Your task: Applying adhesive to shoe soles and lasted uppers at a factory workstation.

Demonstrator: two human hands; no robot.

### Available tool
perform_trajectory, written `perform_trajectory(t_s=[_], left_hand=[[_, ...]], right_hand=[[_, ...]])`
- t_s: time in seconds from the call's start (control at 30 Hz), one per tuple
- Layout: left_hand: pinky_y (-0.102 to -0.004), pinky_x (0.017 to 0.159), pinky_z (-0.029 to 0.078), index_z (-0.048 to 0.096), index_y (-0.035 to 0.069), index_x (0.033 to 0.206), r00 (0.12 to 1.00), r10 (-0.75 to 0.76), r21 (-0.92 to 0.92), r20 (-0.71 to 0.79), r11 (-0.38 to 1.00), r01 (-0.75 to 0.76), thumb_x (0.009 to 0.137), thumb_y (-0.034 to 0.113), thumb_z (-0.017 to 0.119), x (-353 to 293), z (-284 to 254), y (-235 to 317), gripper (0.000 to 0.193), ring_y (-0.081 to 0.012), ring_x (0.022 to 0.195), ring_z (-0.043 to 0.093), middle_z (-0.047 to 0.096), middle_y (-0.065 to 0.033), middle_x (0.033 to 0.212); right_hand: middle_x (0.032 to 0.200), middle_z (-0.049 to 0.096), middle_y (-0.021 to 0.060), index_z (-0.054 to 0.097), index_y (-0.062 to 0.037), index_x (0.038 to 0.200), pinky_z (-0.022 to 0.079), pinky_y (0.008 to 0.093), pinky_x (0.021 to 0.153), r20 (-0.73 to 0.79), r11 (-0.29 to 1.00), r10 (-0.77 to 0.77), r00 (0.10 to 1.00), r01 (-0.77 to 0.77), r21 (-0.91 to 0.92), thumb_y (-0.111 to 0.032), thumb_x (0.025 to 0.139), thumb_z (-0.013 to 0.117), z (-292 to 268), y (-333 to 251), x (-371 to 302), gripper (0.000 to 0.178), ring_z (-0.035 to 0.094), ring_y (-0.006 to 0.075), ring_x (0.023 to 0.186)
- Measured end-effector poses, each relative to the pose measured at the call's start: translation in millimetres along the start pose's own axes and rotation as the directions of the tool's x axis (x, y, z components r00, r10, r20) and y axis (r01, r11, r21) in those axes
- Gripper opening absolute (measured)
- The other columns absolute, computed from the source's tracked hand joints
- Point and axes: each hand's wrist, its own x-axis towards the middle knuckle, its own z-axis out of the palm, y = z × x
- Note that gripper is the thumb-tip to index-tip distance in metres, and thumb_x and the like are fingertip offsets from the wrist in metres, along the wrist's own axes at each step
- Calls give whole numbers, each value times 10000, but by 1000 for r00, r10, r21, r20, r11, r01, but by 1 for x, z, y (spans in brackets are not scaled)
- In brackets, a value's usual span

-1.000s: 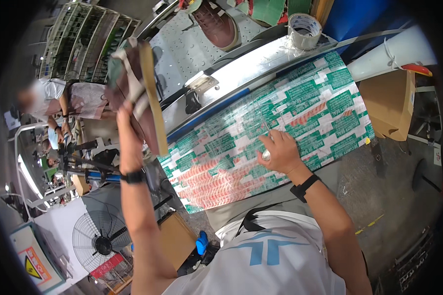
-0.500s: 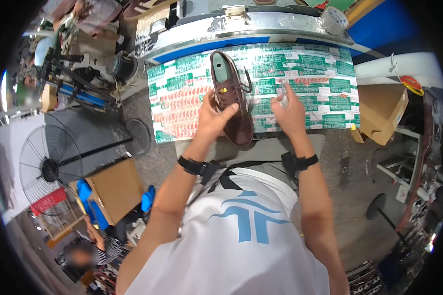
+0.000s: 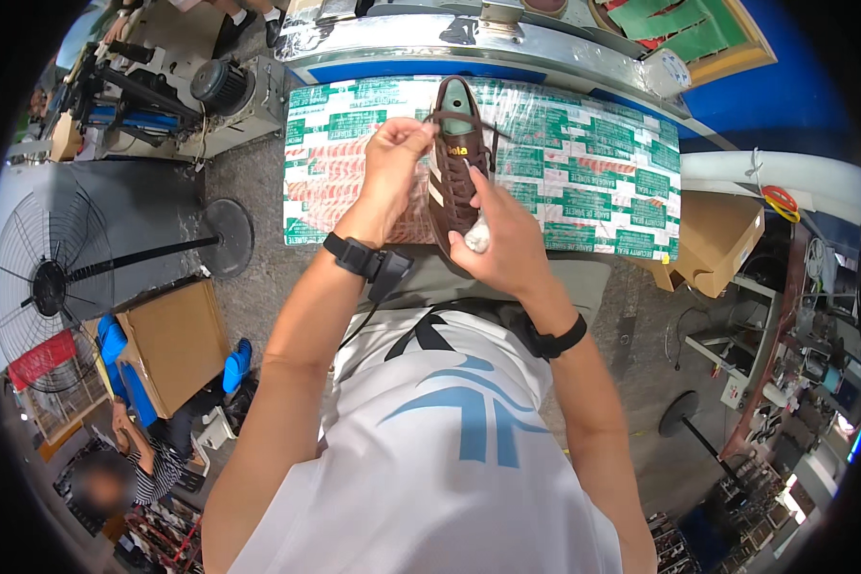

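Note:
A dark brown lace-up shoe [image 3: 459,151] with pale side stripes and a green insole rests on the table, its heel pointing away from me. My left hand [image 3: 392,167] is by the shoe's collar, thumb and forefinger pinched on the dark shoelace [image 3: 475,119], which runs across the opening. Over the toe end, my right hand [image 3: 509,234] keeps a small white wad [image 3: 478,235], like cloth or cotton, in its curled fingers. Its extended forefinger touches the laced front, and this hand hides much of the toe.
Green, white and red printed tape under clear wrap covers the table [image 3: 584,163]. A metal-edged bench [image 3: 383,43] borders its far side. An open cardboard box [image 3: 722,239] stands right; a pedestal fan [image 3: 48,287], a machine with a motor [image 3: 220,86] and a seated person are left.
My left hand has let go of the shoe's side and moved to the lace by the collar. My right hand has come left onto the shoe. The shoe's sole now lies flatter.

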Motion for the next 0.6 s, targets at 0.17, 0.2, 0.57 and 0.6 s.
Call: perform_trajectory(t_s=[0.17, 0.2, 0.57, 0.6], left_hand=[[-365, 1000, 627, 645, -5, 1277, 873, -406, -350, -269, 886, 304, 1071, 78, 672, 3, -38, -1, 224, -240, 1165, 706, 732, -133, 1226], [-383, 1035, 614, 639, -9, 1305, 860, -366, -253, -355, 923, 288, 1056, 64, 684, -2, -36, 18, 264, -252, 1216, 696, 727, -134, 1257], [-670, 1354, 187, 529, 97, 1631, 801, -24, 773, 598, 284, -568, 775, 374, 978, 43, 11, 85, 1006, -411, 1671, 282, 442, -154, 1751], [-693, 1348, 186, 512, 97, 1642, 799, -41, 777, 600, 268, -570, 756, 369, 987, 46, 13, 85, 1041, -406, 1669, 289, 427, -138, 1762]], right_hand=[[1052, 651, 176, 505, 49, 1571, 537, 501, 808, 133, 948, -162, 978, 192, -256, -248, 802, 870, 8, 6, 19, 902, 644, 382, 899], [1047, 644, 178, 511, 54, 1565, 534, 506, 802, 161, 923, -183, 970, 226, -312, -259, 809, 865, 9, 7, 19, 892, 636, 385, 890], [1055, 703, 200, 581, 84, 1484, 585, 481, 866, 346, 993, 109, 932, -119, 8, -324, 829, 830, -23, -7, 33, 811, 719, 402, 967], [1072, 713, 204, 598, 82, 1476, 587, 483, 872, 318, 990, 111, 941, -133, 48, -327, 828, 825, -21, -6, 32, 800, 723, 404, 971]])
